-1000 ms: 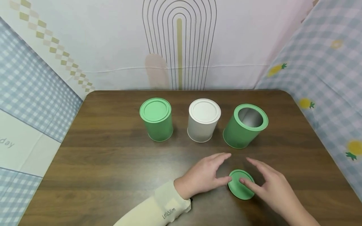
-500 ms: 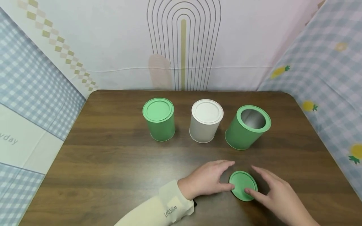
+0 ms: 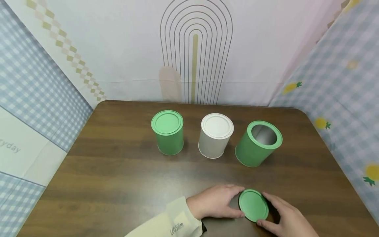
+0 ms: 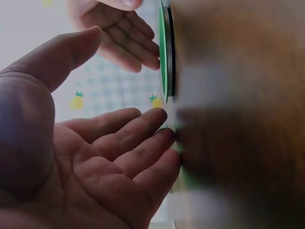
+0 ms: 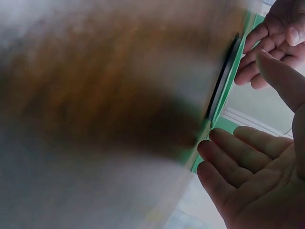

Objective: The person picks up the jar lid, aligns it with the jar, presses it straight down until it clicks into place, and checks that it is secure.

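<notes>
A round green lid lies on the brown table near its front, between two hands. At the lid's left side is my left hand, its fingertips and thumb close to the rim. My right hand flanks the opposite side, with the thumb by the near edge. Both wrist views show relaxed, spread fingers around the lid, not curled under it. In the right wrist view the lid appears edge-on, with a dark underside. Whether any fingertip touches the rim is hard to tell.
Behind the hands stand a lidded green can, a lidded white can and, at right, a green can with an uncovered round opening. Patterned cloth hangs behind the wooden table and along its sides.
Both hands have closed in on the lid from either side and come lower, the right thumb shifting from above it to its near edge. The lid and cans stay put; the head view has tilted up.
</notes>
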Demonstrator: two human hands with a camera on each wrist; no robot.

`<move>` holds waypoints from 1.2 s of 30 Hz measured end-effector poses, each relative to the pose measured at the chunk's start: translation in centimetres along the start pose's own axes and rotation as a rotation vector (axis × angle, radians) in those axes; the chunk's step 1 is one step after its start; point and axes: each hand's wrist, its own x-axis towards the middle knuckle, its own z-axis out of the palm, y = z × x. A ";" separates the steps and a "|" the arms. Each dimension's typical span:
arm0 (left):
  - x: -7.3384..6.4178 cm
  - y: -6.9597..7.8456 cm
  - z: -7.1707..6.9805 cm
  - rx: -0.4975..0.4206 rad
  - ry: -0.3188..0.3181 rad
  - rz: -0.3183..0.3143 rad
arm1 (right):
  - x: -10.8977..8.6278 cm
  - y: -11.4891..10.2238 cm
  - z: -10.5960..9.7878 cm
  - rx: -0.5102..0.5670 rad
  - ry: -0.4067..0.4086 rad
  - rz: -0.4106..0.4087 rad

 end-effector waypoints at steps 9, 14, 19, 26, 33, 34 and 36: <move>-0.1 0.1 0.4 -0.005 0.012 0.020 | 0.1 1.7 0.9 -0.043 -0.035 -0.150; -0.3 0.1 0.4 -0.003 0.012 0.026 | 0.2 2.4 1.4 -0.061 0.003 -0.232; -0.3 0.0 0.3 0.002 0.024 0.053 | 0.4 3.0 1.7 -0.073 0.070 -0.336; -0.2 0.0 0.3 0.002 0.031 0.066 | 0.4 3.0 1.8 -0.094 0.097 -0.325; -0.2 -0.1 0.3 -0.026 0.046 0.034 | 0.3 2.1 1.3 -0.114 0.055 -0.245; -0.2 -0.1 0.3 -0.028 0.048 0.033 | 0.3 1.9 1.2 -0.110 0.049 -0.226; -0.2 -0.1 0.3 -0.027 0.052 0.030 | 0.2 1.5 1.1 -0.091 0.025 -0.173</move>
